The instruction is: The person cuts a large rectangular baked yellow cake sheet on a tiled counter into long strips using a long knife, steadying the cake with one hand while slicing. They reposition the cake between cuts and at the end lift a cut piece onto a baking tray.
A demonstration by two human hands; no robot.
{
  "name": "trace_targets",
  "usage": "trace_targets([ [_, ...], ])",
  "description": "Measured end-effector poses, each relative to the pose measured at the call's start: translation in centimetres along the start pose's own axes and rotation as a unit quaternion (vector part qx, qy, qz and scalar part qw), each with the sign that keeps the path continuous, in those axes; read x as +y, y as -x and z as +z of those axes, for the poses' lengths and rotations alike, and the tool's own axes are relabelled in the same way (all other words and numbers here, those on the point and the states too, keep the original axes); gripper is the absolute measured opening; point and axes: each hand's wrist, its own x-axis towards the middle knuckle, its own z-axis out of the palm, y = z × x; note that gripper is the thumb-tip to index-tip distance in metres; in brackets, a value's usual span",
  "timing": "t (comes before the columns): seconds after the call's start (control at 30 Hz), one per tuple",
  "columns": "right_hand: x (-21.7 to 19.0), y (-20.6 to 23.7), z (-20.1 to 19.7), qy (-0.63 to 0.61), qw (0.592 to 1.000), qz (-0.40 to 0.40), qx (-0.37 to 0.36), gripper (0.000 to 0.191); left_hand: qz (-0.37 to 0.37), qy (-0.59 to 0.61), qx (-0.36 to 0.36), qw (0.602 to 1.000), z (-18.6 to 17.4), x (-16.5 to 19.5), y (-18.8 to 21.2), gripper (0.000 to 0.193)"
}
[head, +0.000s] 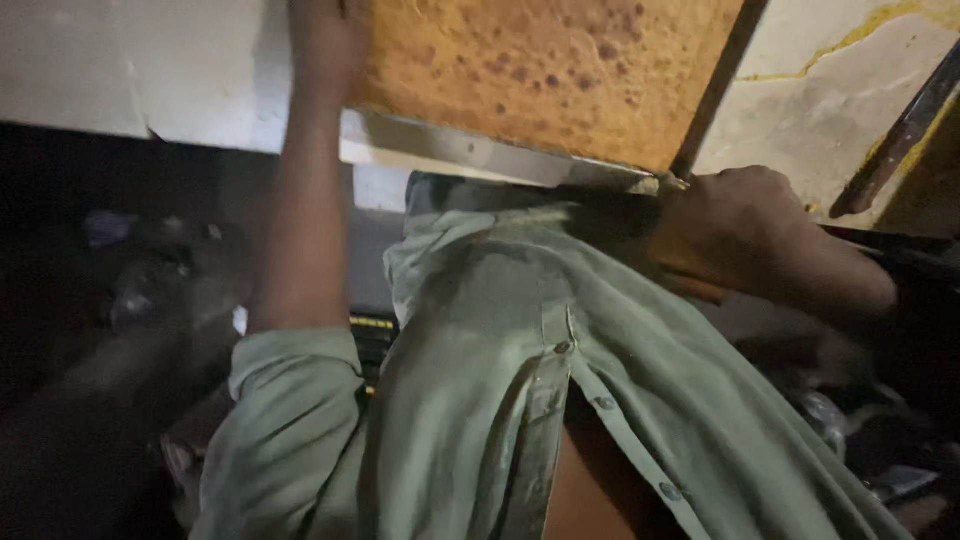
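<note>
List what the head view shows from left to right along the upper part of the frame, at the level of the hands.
White surface → left hand → orange speckled slab → right hand → dark bar leaning at the right edge.

The left hand (325,45) is cut off by the top edge; its fingers are out of view, so the grip cannot be determined. The orange spotted slab (545,70) beside it also runs past the top edge. The right hand (745,225) closes on a dark handle (615,215), mostly hidden under it. Left of the left forearm, the dark area (130,300) is blurred; its contents are unidentifiable.
</note>
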Motion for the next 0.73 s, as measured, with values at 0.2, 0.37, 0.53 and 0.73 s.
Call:
trace_targets([
  [0.2,-2.6,1.9,-5.9,0.002,0.987,0.137,0.083,0.026,0.001,-0.021,0.009,1.000,-0.4,-1.7,2.4,0.055],
  [0.37,-11.4,-7.3,-8.3,-0.316,0.903,0.248,0.153,0.072,0.073,0.010,-0.047,0.996,-2.6,-4.0,3.9,0.042],
  [0.53,-20.8,-22.8,-14.6,-0.405,0.844,0.177,0.305,0.091,0.156,0.129,-0.048,0.978,-6.6,-7.5,-7.6,0.050],
  [0.73,-21.4,-32.9,-19.7,-0.395,0.841,0.167,0.330,0.078,0.157,0.179,-0.138,0.961,-7.5,-5.9,-19.4,0.034],
])
